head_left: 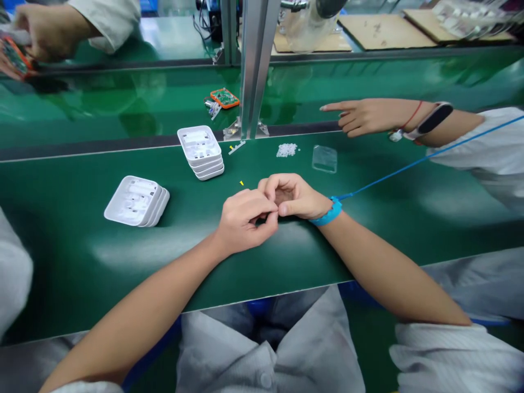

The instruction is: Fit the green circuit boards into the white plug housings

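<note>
My left hand (245,218) and my right hand (292,196) meet on the green bench (368,218), fingertips pinched together. What sits between them is too small to make out. A blue strap (327,214) circles my right wrist, its blue cord running off to the right. A tiny yellow piece (241,183) lies just beyond my hands. Further back are a stack of white plastic shells (201,152) and a second, tilted stack (137,201) at the left.
A heap of small white parts (286,149) and a clear plastic piece (325,158) lie behind my hands. A metal post (256,65) rises at the back. An orange circuit board (225,97) lies beyond it. A co-worker's hand (364,115) points from the right; another person's hands (36,33) work at top left.
</note>
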Available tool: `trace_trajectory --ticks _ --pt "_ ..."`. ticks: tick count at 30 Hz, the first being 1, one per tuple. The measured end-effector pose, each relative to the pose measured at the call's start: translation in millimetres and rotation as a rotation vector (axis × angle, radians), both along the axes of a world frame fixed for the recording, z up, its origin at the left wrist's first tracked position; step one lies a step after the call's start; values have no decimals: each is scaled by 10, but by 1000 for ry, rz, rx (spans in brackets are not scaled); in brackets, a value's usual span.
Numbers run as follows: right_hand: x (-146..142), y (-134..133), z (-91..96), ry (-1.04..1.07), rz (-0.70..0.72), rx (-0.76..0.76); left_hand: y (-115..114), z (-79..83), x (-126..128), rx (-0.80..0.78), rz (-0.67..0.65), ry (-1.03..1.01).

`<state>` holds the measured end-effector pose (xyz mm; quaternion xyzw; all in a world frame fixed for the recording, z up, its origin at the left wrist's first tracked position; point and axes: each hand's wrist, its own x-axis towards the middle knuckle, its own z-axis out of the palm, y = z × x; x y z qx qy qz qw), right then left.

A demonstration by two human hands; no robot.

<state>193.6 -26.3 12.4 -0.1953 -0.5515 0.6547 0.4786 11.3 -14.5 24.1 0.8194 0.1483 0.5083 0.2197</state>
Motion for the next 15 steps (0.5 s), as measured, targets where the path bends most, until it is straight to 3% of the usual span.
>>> trace_trajectory --ticks 5,8,11,13,15 --pt "9 -1 -34 -36 -37 -9 -35 -35 11 25 56 32" --pt "6 22 -61 -51 -96 -22 -44 58 -20 48 43 -25" --pt "-12 67 -84 -110 -165 -52 172 371 -124 6 124 -47" --pt "-32 88 -88 -178 -187 -50 526 684 -209 -110 300 -78" --pt "-56 87 -77 -256 -205 -36 1033 990 -270 -273 437 -46"
